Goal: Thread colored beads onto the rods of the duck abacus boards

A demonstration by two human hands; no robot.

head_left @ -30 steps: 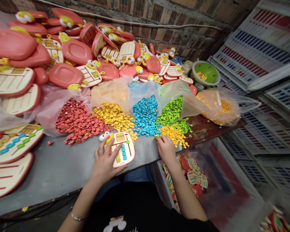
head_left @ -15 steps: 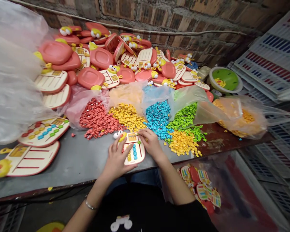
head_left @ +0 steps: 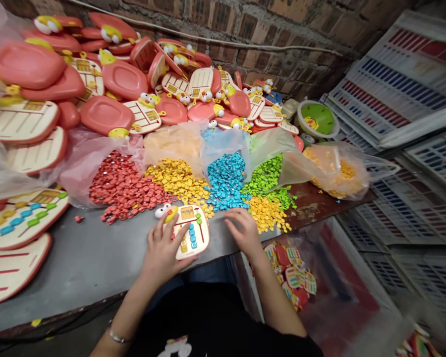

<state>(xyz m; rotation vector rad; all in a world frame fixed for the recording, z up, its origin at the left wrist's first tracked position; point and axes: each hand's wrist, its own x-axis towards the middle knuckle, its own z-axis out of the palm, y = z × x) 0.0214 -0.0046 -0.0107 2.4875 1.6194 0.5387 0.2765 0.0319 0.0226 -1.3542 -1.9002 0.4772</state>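
Here the left hand (head_left: pixel 162 255) clasped the big-eyed board (head_left: pixel 192 221) near the grey table's (head_left: pixel 96 258) front edge; the right hand (head_left: pixel 245 233), finger and thumb parted, stood just beside it. Beyond lay blue beads (head_left: pixel 226 181), then heaped boards (head_left: pixel 123 79) before a brick wall (head_left: pixel 260 25).

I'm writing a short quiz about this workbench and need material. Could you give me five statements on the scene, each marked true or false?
1. The left hand touches the toy board. True.
2. The right hand touches that board too. False: it is apart from it.
3. The blue pieces lie between the red pieces and the green pieces. True.
4. The bracelet is on the right wrist. False: it is on the left.
5. The bowl is green inside. True.
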